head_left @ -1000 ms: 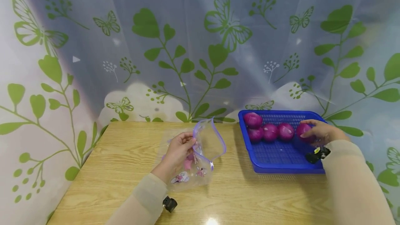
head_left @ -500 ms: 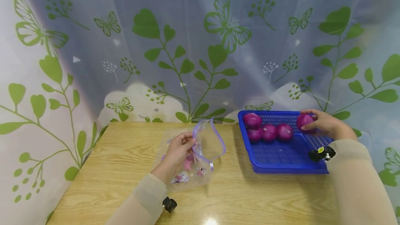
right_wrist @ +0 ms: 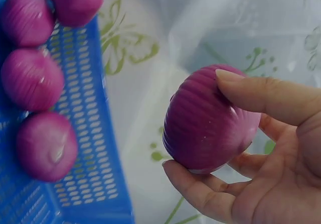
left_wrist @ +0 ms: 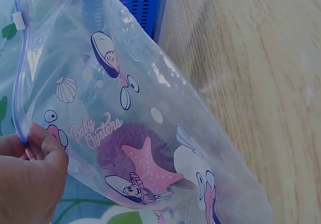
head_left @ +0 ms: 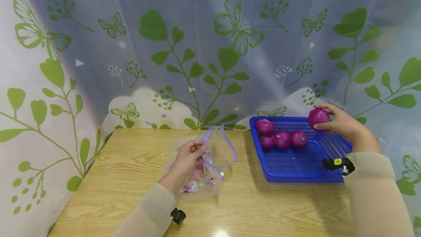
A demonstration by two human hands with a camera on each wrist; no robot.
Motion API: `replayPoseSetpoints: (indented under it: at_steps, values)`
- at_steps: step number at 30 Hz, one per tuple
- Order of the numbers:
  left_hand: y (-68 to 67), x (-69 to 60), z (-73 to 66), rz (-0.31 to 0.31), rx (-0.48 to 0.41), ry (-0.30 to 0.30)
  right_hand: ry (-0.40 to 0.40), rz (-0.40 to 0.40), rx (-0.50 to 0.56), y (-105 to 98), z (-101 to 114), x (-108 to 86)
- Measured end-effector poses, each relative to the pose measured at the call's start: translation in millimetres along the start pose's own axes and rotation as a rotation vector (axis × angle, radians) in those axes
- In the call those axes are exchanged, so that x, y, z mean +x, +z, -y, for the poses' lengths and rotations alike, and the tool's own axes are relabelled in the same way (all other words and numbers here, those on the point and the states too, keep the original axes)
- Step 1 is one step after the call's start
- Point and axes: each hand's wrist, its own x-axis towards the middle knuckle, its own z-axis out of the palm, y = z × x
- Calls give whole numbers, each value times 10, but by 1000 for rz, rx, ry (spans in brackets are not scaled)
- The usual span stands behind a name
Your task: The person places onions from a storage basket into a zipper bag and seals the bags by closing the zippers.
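My right hand (head_left: 343, 125) grips a purple onion (head_left: 318, 119) above the back right of the blue basket (head_left: 306, 175). The right wrist view shows thumb and fingers round that onion (right_wrist: 208, 121). Several more onions (head_left: 282, 140) lie in the basket's back left part. With thumb and fingers, my left hand (head_left: 185, 162) pinches the purple rim of a clear zip bag (head_left: 213, 184), whose mouth gapes to the right. In the left wrist view, a round purple thing (left_wrist: 118, 146) shows through the printed bag, partly behind a pink starfish print.
The basket stands at the right of the wooden table (head_left: 115, 193). A patterned curtain (head_left: 197, 65) hangs behind the table's back edge. Black wrist cameras sit on both sleeves.
My right hand has lifted the onion up from inside the basket to above its back rim. The left hand and the zip bag have stayed in place.
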Motion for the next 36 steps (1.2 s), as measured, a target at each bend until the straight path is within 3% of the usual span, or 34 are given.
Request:
replayPoseSetpoints:
  at_steps: [8,22,27,36]
  values:
    - [7,-19,-23,10,3,-13,-104,-78,-61,126,268,-150]
    - [21,-36,-15,38,12,-1,-162,-247,-24,480,530,-319]
    - [35,-37,-7,56,-8,2,-236,-258,-6,627,578,-357]
    - [21,-46,-19,67,-15,12,-231,-281,21,881,732,-363]
